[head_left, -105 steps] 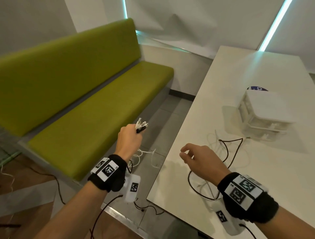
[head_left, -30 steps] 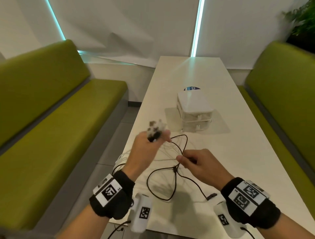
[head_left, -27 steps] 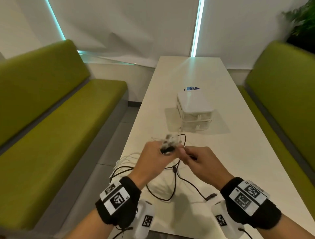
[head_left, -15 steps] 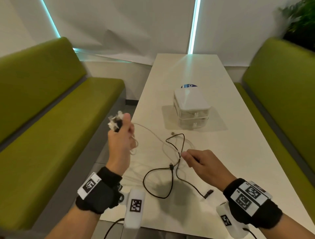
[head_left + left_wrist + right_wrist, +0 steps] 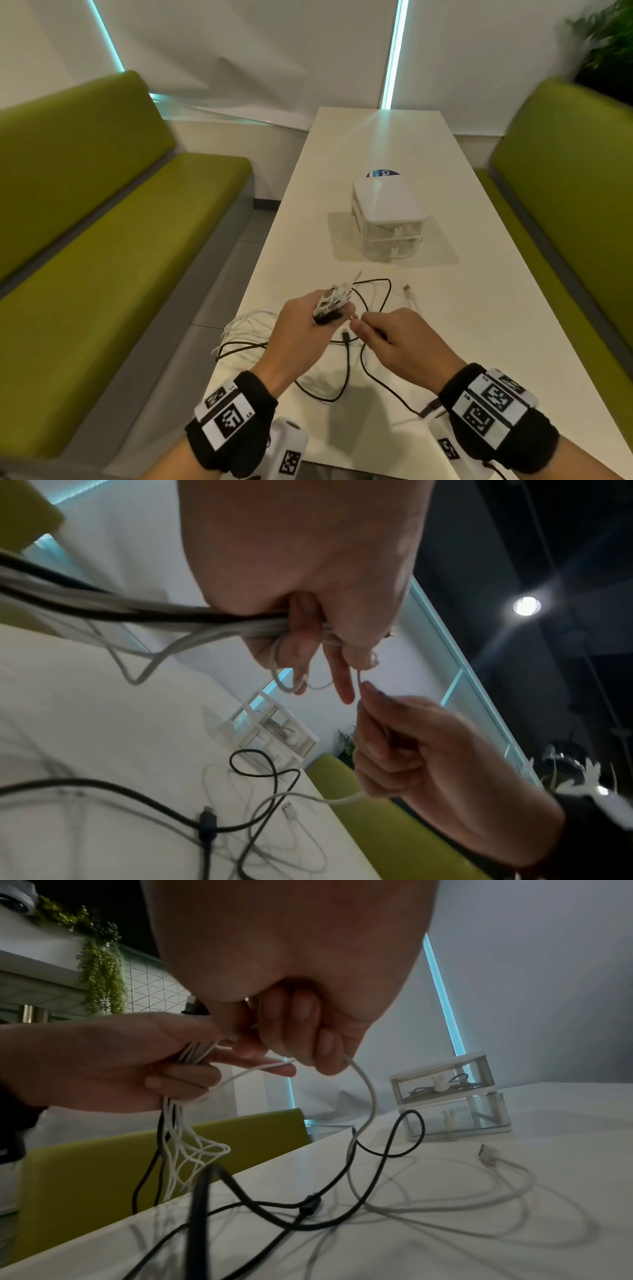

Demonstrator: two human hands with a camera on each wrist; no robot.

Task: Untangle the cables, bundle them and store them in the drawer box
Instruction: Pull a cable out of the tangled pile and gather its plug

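My left hand (image 5: 337, 317) grips a bunch of white and black cable ends (image 5: 333, 300) just above the white table (image 5: 479, 342). The gripped bundle (image 5: 205, 618) trails off to the left in the left wrist view. Close beside it, my right hand (image 5: 359, 323) pinches a thin white cable (image 5: 371, 1102) that runs down to the table. A black cable (image 5: 346, 373) lies looped under both hands. A white cable's USB plug (image 5: 407, 287) lies just beyond them. The clear two-drawer box (image 5: 387, 219) stands farther back with both drawers closed.
White cable loops (image 5: 246, 325) hang over the table's left edge. Green benches (image 5: 120, 274) run along both sides of the table. A blue sticker (image 5: 382, 173) lies behind the box. A plant (image 5: 606, 44) is at the far right corner.
My left hand, raised out to the left half a second ago, has swung back right with the cable ends and now meets my right hand. The right hand has kept its place.
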